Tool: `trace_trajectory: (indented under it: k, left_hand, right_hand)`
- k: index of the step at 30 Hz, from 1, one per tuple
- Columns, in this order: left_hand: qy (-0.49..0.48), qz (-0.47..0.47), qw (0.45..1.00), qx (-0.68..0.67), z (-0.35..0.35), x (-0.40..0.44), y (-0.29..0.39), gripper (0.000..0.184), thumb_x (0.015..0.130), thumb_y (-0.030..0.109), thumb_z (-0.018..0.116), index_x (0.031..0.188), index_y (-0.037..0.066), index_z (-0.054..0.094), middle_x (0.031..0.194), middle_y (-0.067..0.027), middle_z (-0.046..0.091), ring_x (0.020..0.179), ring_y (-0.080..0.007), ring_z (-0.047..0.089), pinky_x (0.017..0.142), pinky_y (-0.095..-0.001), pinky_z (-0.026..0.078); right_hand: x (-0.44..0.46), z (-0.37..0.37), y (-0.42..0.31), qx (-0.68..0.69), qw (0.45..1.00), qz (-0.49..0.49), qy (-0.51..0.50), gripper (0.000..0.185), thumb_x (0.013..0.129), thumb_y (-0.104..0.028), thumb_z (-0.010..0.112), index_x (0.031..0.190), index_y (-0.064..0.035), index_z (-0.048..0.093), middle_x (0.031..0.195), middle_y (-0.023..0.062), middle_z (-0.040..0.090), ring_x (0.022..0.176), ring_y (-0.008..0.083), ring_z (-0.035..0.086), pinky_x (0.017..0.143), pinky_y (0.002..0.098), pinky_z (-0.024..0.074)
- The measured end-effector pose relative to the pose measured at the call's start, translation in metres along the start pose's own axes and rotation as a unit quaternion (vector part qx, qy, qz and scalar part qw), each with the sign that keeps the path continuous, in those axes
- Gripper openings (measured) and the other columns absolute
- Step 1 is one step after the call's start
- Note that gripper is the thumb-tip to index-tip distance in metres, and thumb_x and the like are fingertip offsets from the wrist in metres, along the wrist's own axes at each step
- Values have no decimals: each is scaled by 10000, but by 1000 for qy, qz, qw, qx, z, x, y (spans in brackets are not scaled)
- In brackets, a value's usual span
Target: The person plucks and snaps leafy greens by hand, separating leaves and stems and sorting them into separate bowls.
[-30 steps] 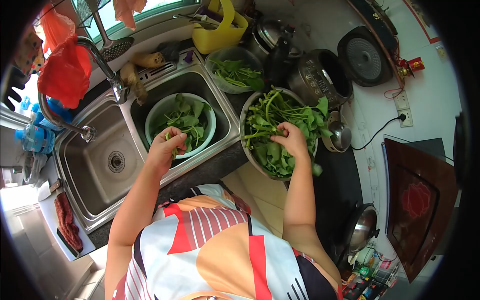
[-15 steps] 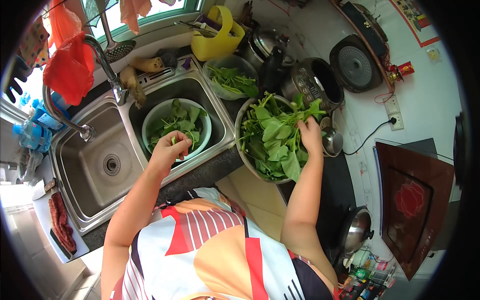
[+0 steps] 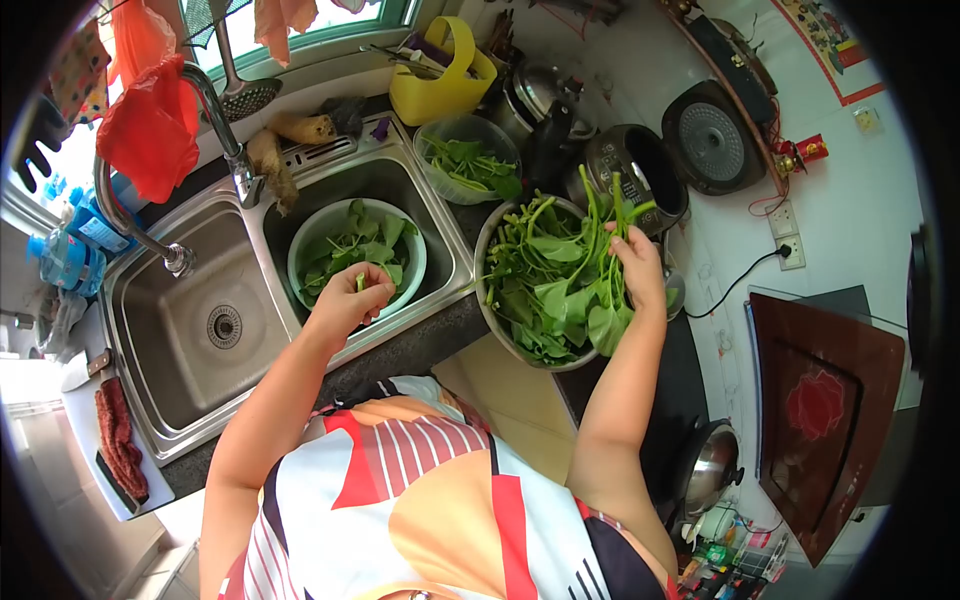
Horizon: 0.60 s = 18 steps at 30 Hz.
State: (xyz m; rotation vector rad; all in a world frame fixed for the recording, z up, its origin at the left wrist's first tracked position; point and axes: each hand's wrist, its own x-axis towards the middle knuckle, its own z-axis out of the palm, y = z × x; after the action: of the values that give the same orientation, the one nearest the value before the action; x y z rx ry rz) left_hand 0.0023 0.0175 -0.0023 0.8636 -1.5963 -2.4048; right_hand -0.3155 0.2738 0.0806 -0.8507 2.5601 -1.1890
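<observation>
The person's left hand [image 3: 352, 298] hovered at the near edge of the pale green round plastic basin [image 3: 413, 272], its fingers curled and their tips pinched around a short green stem piece [image 3: 361, 284]. The basin sat in the right-hand compartment of the double stainless steel sink [image 3: 215, 385], with loose dark green leaves [image 3: 366, 238] inside it. The right hand [image 3: 640, 264] was at the right side of the wide round metal bowl [image 3: 484, 262], its fingers closed around a bunch of long-stemmed green leafy vegetable [image 3: 606, 268]; the stems pointed up past the fingertips, and broad leaves hung down over the bowl. More of the same greens, thick stems and leaves together, filled the bowl, which was on the dark countertop [image 3: 400, 350] to the right of the sink. On the far side of that bowl stood a clear round plastic container [image 3: 425, 170] with green leaves and stems in it, and beyond it a yellow plastic basket [image 3: 425, 100] with a looped handle. A dark rice cooker [image 3: 612, 160] with its lid open stood to the far right of the bowl. At the far left, a red plastic bag [image 3: 150, 130] hung beside the curved chrome faucet [image 3: 226, 140].
</observation>
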Motion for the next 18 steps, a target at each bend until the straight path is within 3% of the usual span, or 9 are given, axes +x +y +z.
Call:
trace_trajectory:
  k: [4, 9, 11, 12, 15, 16, 18]
  left_hand:
    - [-17, 1, 1000, -1, 10, 7, 1, 313, 773, 160, 664, 1041, 34, 564, 703, 22, 486, 594, -57, 451, 504, -201, 351]
    - [-107, 84, 991, -10, 61, 16, 31, 701, 781, 136, 682, 1363, 44, 301, 761, -10, 502, 597, -65, 435, 507, -217, 356]
    - [-154, 113, 980, -62, 83, 21, 41, 758, 780, 146, 691, 1389, 64, 248, 769, -13, 503, 612, -69, 441, 508, -220, 360]
    - [-136, 123, 979, -93, 94, 22, 44, 567, 801, 159, 676, 1289, 50, 408, 753, -6, 514, 613, -78, 472, 508, -224, 376]
    - [-98, 101, 981, -132, 102, 41, 45, 291, 824, 180, 655, 1065, 47, 559, 736, 0, 532, 611, -87, 503, 509, -230, 391]
    - [-54, 127, 980, -142, 101, 41, 46, 146, 843, 195, 632, 844, 58, 579, 722, -3, 548, 603, -91, 521, 510, -234, 400]
    - [-25, 152, 970, -190, 86, 44, 53, 149, 872, 212, 587, 878, 68, 553, 768, -28, 574, 637, -106, 548, 512, -236, 407]
  right_hand:
    - [-23, 3, -32, 140, 985, 2, -96, 202, 863, -95, 527, 1039, -22, 596, 784, -27, 528, 717, 66, 450, 704, 207, 358]
    - [-40, 14, -61, 215, 957, -13, -192, 197, 865, -94, 531, 1033, -17, 597, 803, -34, 528, 731, 57, 449, 701, 195, 364]
    - [-47, 22, -73, 219, 947, -23, -236, 206, 864, -106, 538, 1042, -19, 594, 809, -36, 533, 730, 57, 449, 694, 192, 365]
    - [-49, 25, -78, 214, 944, -21, -249, 210, 863, -109, 539, 1046, -20, 593, 808, -36, 531, 728, 58, 448, 694, 192, 365]
    - [-49, 29, -78, 211, 944, -14, -252, 193, 871, -114, 528, 1031, -24, 587, 790, -39, 511, 722, 58, 443, 682, 198, 368]
    - [-49, 28, -74, 208, 950, -17, -231, 185, 874, -115, 524, 1023, -25, 586, 785, -41, 506, 721, 59, 442, 678, 199, 368]
    - [-42, 25, -55, 180, 967, -25, -176, 165, 889, -135, 510, 999, -37, 583, 763, -41, 488, 716, 55, 439, 664, 202, 370]
